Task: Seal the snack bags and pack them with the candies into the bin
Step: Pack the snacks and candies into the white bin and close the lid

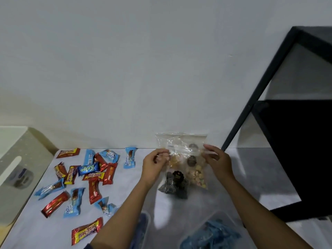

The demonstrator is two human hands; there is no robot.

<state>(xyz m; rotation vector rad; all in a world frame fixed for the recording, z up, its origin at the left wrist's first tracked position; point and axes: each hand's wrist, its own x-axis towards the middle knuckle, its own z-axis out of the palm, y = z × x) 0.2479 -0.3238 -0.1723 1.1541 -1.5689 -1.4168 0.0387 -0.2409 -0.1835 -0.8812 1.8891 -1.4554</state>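
A clear snack bag (186, 151) with pale round snacks stands upright against the back wall. My left hand (156, 161) pinches its left edge near the top. My right hand (216, 158) pinches its right edge at about the same height. A second clear bag (173, 184) with dark round cookies lies in front of it on the table. Several red and blue wrapped candies (86, 177) are scattered over the left of the white table. A clear plastic bin (213, 216) sits near the front edge, between and below my forearms, with blue wrappers (213, 234) inside.
A black metal frame (265, 87) with a dark panel stands at the right, close to my right arm. A pale cabinet with a translucent container (19, 177) is beyond the table's left edge. The white wall runs right behind the bags.
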